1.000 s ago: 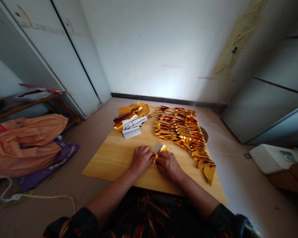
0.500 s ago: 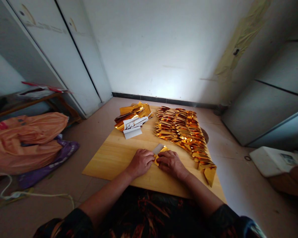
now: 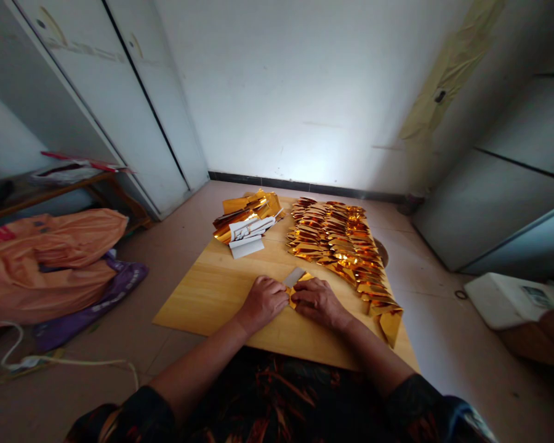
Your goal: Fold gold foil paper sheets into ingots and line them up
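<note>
On the surface (image 3: 198, 298), a loose pile of gold sheets (image 3: 258, 206) lies at the far left. Nearer, the left hand (image 3: 264, 299) pinches one small gold-and-pale sheet (image 3: 295, 276), flat between both hands; the right hand (image 3: 321, 303) grips its other side. Folding appears underway; the next move likely calls for aligned edges and firm creasing. Rightmost stand rows of folded gold pieces (image 3: 330, 237).

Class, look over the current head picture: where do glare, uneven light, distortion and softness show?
Head view: glare flecks the folded gold pieces; the wall is bright mid-frame, dimmer toward the right; the cabinet leans, probably wide-angle distortion; the white box looks soft, its label unreadable; the foil paper is partly hidden by fingers.
</note>
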A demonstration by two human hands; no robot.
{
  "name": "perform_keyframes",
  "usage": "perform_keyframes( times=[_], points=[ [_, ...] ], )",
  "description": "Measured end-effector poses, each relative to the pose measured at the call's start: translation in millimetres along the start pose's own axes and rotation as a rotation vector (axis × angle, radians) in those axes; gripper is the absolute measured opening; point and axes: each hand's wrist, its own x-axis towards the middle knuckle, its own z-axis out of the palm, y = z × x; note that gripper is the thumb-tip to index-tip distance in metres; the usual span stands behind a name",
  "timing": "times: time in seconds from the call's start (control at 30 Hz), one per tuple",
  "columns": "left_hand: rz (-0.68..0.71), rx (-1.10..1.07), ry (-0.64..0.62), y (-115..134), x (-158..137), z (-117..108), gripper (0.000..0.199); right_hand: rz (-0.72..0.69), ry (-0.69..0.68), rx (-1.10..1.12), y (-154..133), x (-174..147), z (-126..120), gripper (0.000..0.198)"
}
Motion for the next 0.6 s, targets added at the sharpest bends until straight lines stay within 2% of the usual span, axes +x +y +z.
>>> perform_keyframes(
  times=[0.37, 0.6],
  points=[
    [0.003, -0.077, -0.027, -3, -3, -6, 0.012, -0.083, 0.047, -0.044, 9, 7, 7, 0.018],
    [0.036, -0.051, 0.026, -7, -3, 2, 0.013, -0.149, 0.059, 0.001, 19, 5, 5, 0.018]
  ],
)
